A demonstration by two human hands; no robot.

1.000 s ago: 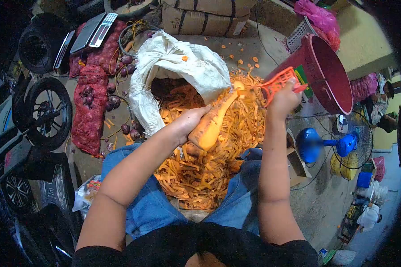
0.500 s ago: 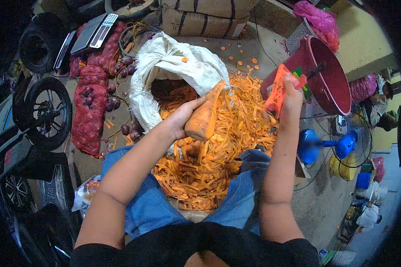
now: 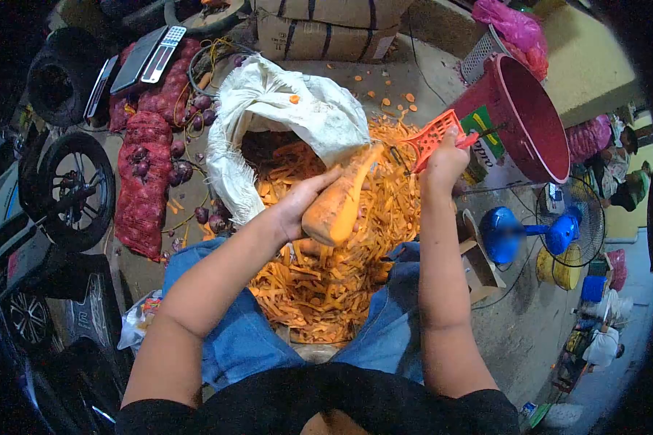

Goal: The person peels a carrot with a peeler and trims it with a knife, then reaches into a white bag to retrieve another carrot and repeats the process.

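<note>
My left hand (image 3: 302, 206) is closed round the thick end of a large carrot (image 3: 343, 204), whose narrow tip points away to the upper right. Dark skin covers part of the carrot; a bright peeled strip runs down its right side. In my right hand (image 3: 446, 167) is an orange plastic vegetable peeler (image 3: 435, 136), gripped by its handle, with its wide end near the carrot's tip. I cannot make out whether its blade touches the carrot. Beneath both hands lies a big heap of carrot peelings (image 3: 308, 301), spreading between my knees and up to an open white woven sack (image 3: 297, 109).
Red net bags of onions (image 3: 144, 210) lie to the left, with a digital scale (image 3: 163, 56) on top. A dark red bucket (image 3: 515, 123) stands tilted in view at right, near a blue fan (image 3: 500, 232). Cardboard boxes (image 3: 326, 40) are at the back.
My right hand has brought the peeler left and turned it toward the carrot's tip. The carrot has rolled slightly in my left hand, showing more peeled surface.
</note>
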